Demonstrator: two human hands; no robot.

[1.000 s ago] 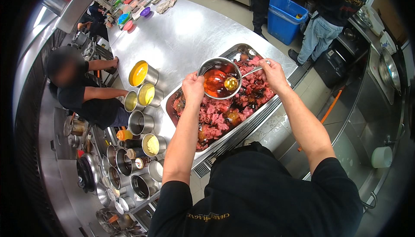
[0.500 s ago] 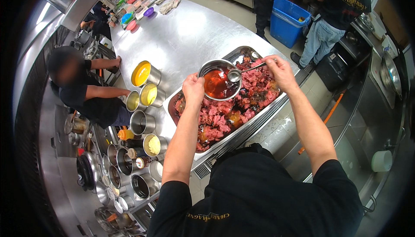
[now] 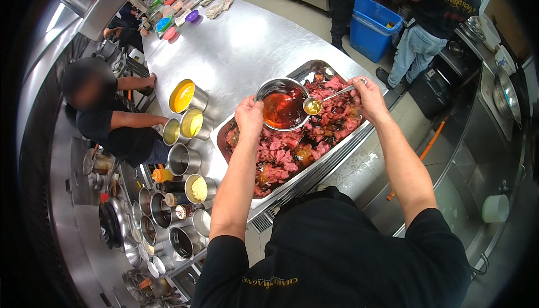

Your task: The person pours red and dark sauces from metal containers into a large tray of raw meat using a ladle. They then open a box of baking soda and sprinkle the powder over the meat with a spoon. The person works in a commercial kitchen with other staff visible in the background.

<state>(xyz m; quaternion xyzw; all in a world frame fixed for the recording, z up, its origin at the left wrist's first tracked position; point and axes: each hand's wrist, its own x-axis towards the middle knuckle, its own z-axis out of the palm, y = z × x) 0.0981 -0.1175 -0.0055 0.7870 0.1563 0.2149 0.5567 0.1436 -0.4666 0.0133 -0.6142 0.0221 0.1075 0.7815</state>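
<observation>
My left hand (image 3: 249, 116) is closed on the rim of a round steel pot (image 3: 259, 90), which holds a reddish-brown liquid (image 3: 279, 110). In my right hand (image 3: 368, 99) is the handle of a small steel ladle (image 3: 313, 106); yellowish liquid fills its bowl. The ladle's bowl hangs just off the pot's right rim. Both are over a large steel tray (image 3: 304, 72) of pink raw meat pieces (image 3: 284, 161), wet with dark sauce and yellow patches.
Steel pots line the counter on the left: one of yellow liquid (image 3: 182, 96), one of chopped pale bits (image 3: 199, 188), one of dark liquid (image 3: 182, 242). A co-worker (image 3: 115, 117) reaches toward them. A blue bin (image 3: 373, 30) stands on the floor beyond the table (image 3: 247, 33).
The ladle has moved right, from inside the pot to just outside its rim, and its bowl now shows yellowish liquid. The pot has shifted slightly left.
</observation>
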